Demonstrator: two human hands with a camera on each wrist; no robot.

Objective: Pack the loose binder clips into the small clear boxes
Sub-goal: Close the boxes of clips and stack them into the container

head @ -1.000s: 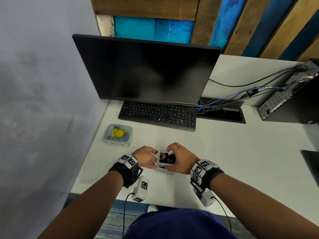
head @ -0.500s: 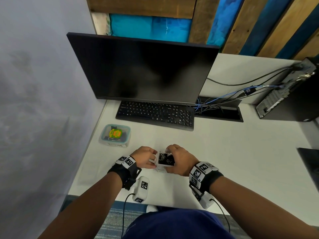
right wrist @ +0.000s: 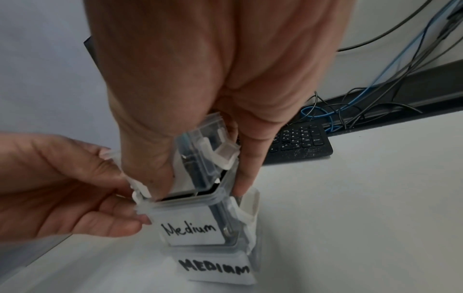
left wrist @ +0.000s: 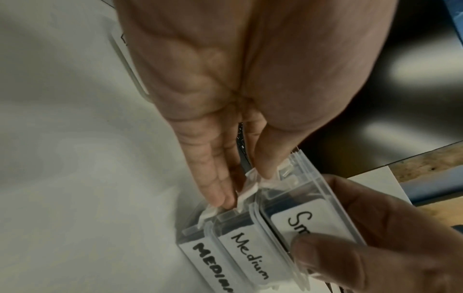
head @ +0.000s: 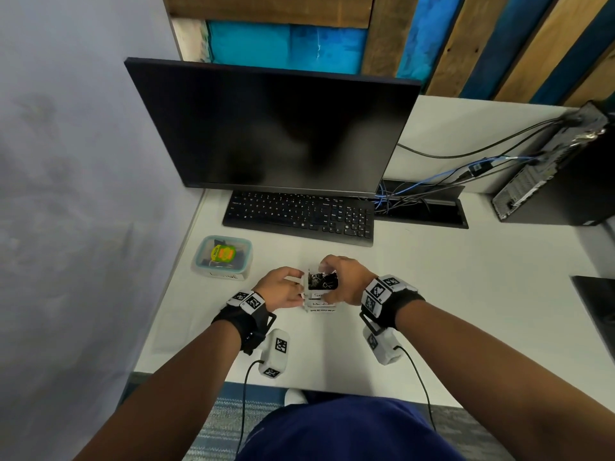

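Observation:
Three small clear boxes stand stacked on the white desk (head: 466, 311), labelled from the bottom "MEDIUM" (right wrist: 218, 269), "Medium" (right wrist: 190, 230) and "Small" (left wrist: 298, 222). Black binder clips (head: 322, 281) show through the top box (head: 322, 283). My right hand (head: 342, 281) grips that top box, thumb on its front label and fingers (left wrist: 363, 200) behind it. My left hand (head: 293, 289) is at the stack's left side, its thumb and fingers pinching a white side latch (left wrist: 250, 188). No loose clips show on the desk.
A larger clear tub (head: 222, 257) with a teal rim and a yellow-green item inside sits to the left. Behind are a black keyboard (head: 299, 216), a monitor (head: 276, 128), a cable trough (head: 422, 207) and a computer case (head: 559, 174). A wall borders the desk's left edge.
Both hands stay on the stack of boxes. Only small finger shifts show, and the head view has drifted slightly.

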